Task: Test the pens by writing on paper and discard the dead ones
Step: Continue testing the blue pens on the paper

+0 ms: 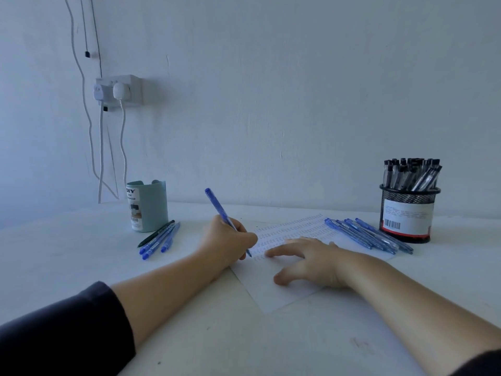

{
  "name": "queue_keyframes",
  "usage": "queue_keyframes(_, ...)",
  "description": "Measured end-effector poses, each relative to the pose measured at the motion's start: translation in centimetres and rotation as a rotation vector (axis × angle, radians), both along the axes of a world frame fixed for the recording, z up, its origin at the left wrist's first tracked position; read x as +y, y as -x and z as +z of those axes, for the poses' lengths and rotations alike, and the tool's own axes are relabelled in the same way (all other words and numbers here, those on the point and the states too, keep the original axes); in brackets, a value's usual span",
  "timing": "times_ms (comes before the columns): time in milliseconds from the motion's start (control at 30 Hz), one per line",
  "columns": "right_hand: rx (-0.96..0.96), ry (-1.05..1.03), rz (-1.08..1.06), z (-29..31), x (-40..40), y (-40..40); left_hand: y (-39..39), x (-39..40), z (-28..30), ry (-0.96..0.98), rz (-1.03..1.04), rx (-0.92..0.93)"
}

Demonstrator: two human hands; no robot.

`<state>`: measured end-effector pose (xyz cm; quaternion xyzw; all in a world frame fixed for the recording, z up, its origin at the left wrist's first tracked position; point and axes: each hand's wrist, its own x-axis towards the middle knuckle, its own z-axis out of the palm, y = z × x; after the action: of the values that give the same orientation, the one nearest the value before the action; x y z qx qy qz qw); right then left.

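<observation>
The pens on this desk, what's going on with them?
A person is testing pens. Their left hand holds a blue pen, tip on a sheet of paper already carrying rows of scribbles. The right hand lies flat on the sheet, holding it down. A few pens lie beside a green cup; a row of blue pens lies on the paper's right edge, next to a mesh holder full of pens.
</observation>
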<state>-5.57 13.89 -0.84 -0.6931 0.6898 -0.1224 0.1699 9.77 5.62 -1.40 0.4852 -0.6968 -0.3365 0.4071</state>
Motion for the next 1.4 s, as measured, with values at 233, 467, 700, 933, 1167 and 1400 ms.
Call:
queue_keyframes(233,-0.010,-0.010,-0.004,0.11,0.15,-0.04,0.13,-0.11,-0.20,0.032,0.000,-0.052)
queue_keyframes(467,-0.013,-0.008,0.001,-0.10,0.01,0.08,0.21,-0.19,-0.17,0.040,0.004,-0.064)
queue_keyframes(700,-0.007,-0.009,0.004,-0.13,-0.11,0.22,0.16,-0.28,-0.32,0.050,-0.003,-0.067)
queue_keyframes(933,-0.025,-0.010,0.003,-0.13,-0.13,0.21,0.20,-0.40,-0.37,0.057,0.018,-0.064)
queue_keyframes(1167,-0.010,-0.016,0.003,0.02,0.07,0.10,0.18,-0.19,-0.31,0.064,-0.002,-0.072)
queue_keyframes(1400,-0.014,-0.031,0.005,0.16,0.32,0.05,0.14,-0.14,-0.34,0.070,-0.003,-0.068)
